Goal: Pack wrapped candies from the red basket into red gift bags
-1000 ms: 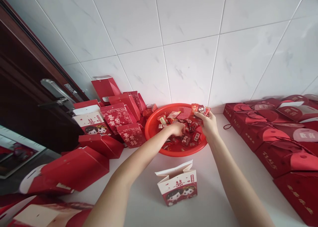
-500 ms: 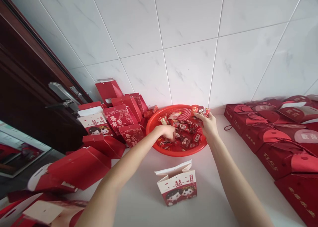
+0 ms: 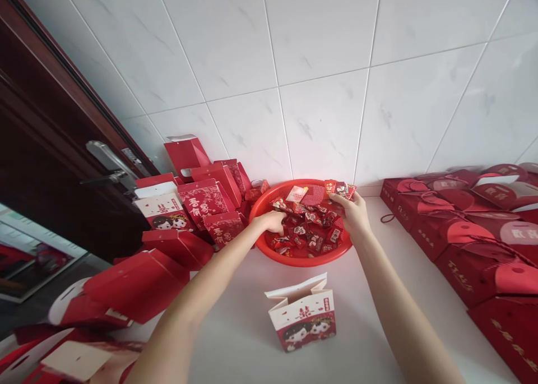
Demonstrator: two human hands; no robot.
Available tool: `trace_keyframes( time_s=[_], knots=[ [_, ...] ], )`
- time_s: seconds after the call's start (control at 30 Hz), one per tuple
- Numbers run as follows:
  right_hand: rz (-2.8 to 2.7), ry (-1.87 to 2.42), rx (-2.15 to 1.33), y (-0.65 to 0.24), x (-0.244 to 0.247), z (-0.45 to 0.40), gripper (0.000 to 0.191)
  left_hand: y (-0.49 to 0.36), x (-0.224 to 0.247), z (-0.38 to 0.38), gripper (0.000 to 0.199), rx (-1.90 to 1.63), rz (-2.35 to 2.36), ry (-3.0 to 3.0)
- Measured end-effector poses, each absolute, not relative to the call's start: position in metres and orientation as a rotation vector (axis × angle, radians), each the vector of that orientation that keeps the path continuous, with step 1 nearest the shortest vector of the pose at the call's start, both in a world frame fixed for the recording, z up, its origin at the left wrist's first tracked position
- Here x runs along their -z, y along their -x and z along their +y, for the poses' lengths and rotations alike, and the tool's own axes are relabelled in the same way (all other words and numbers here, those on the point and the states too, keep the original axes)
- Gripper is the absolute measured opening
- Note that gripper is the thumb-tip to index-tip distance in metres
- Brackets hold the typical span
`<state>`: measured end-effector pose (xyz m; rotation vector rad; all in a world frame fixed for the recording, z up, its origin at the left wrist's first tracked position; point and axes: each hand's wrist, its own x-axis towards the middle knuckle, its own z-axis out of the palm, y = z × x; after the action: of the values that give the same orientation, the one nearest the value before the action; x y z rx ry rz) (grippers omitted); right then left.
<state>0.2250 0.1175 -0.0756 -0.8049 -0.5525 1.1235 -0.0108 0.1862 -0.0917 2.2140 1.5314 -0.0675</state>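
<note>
An orange-red plastic basket [image 3: 302, 260] stands against the wall, with many small wrapped candies [image 3: 313, 241] in it. My left hand [image 3: 271, 221] reaches into its left side, low over the candies. Its thumb and fingers look apart, and nothing shows between them. At the basket's right rear rim, my right hand [image 3: 353, 210] is closed on several wrapped candies [image 3: 341, 189] in red and dark red wrappers. Nearer to me, between my forearms, a white-and-red paper gift box [image 3: 309, 325] with two cartoon figures stands upright, its top open.
Several red gift boxes [image 3: 205, 199] crowd the left side, some standing and some tipped. A long row of dark red boxes [image 3: 445, 244] with cords lines the right side. Behind is a tiled wall [image 3: 319, 120]; a dark door [image 3: 54, 137] is at far left.
My left hand has shifted left within the basket and its fingers have spread. A pale pink packet at the back of the basket sits more upright. My right hand stays at the rim with its candies.
</note>
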Motion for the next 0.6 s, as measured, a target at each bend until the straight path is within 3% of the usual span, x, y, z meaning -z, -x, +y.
trace_keyframes(
  time_s=[0.23, 0.6],
  knots=[
    [-0.558, 0.832, -1.137, -0.2253, 0.0729, 0.1161, 0.033, 0.0013, 0.0844, 0.1793, 0.096, 0.279, 1.589, -2.243],
    [-0.562, 0.835, -1.144, -0.2244, 0.0707, 0.1145, 0.033, 0.0009, 0.0923, 0.1820, 0.112, 0.125, 1.493, -2.356]
  ],
)
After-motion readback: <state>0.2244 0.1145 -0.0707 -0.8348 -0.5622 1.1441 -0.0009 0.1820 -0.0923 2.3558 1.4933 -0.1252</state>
